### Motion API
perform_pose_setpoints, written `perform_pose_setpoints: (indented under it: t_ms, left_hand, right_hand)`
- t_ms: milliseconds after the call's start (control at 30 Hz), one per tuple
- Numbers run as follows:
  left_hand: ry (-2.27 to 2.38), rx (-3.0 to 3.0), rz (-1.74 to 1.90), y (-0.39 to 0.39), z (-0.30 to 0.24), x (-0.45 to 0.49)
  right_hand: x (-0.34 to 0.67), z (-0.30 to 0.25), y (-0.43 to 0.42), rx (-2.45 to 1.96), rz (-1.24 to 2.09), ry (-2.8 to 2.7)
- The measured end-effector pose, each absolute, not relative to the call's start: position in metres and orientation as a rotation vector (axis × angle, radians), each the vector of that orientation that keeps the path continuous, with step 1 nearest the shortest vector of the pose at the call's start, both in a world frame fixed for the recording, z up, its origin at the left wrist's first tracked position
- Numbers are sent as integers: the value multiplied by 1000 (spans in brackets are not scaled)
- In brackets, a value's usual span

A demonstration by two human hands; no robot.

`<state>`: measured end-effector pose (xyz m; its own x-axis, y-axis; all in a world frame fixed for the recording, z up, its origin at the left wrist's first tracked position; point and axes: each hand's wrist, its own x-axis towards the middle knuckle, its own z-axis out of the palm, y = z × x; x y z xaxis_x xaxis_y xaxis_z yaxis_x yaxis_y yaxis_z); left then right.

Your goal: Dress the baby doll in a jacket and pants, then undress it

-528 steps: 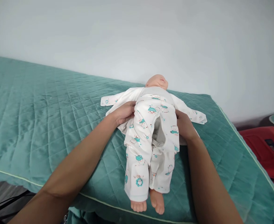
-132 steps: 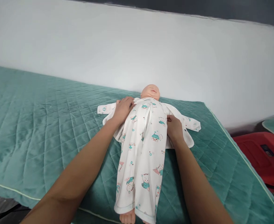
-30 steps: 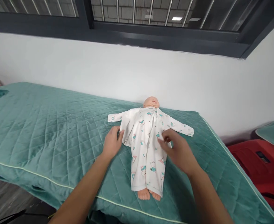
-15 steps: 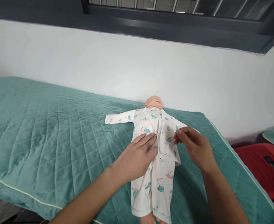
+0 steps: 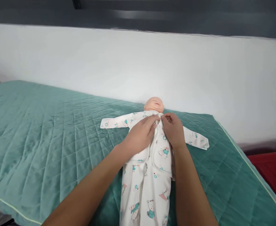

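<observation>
A baby doll (image 5: 154, 104) lies on its back on a green quilted mattress (image 5: 46, 125), head toward the wall. It wears a white printed shirt (image 5: 162, 150) and matching trousers (image 5: 147, 194). Both sleeves lie spread out to the sides. My left hand (image 5: 141, 135) rests on the doll's chest and pinches the left front edge of the shirt just below the neck. My right hand (image 5: 174, 130) pinches the right front edge at the same spot. The two hands almost touch at the collar.
A white wall (image 5: 128, 62) runs behind the mattress under a dark window frame (image 5: 152, 15). A red object (image 5: 274, 172) sits low at the right, beyond the mattress edge. The mattress stretches far to the left of the doll.
Both hands have moved up from the doll's belly to the collar and closed on the shirt's front edges. The shirt front has been drawn together over the chest.
</observation>
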<state>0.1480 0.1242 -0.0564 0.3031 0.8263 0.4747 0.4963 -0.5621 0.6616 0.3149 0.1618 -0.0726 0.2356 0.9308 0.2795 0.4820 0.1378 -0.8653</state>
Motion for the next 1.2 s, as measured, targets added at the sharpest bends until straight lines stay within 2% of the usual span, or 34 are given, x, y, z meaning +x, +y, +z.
perform_pose_setpoints:
  t_ms: [133,200,300,367,600,800,1000,1200]
  left_hand:
    - [1486,1948,1408,159,-42,145]
    - [1548,1813,1316,176,-39,144]
    - [1500,1820,1073,189,-43,147]
    - [1468,1845,1035,191,-47,149]
    - [1325,1861,1096,193,-52,150]
    - [1261,1645,1315,189,-46,162]
    - [1229,1643,1287,187,-50,171]
    - [1126,1527,1417,186,-56,168]
  right_hand:
    - [323,-77,163,-1402,647,-1368]
    - [324,-78,165,-1375,622,-1392]
    - [323,-78,166,-1368,605,-1435]
    - [322,-76,166,-1375,616,-1452]
    - [323,-69,163,-1368,693,-1449]
    - [322,-68,163,-1222,739,-1410]
    - [321,-73,164,-1171,792,-1405]
    - [321,-75,164,-1066,927,-1311]
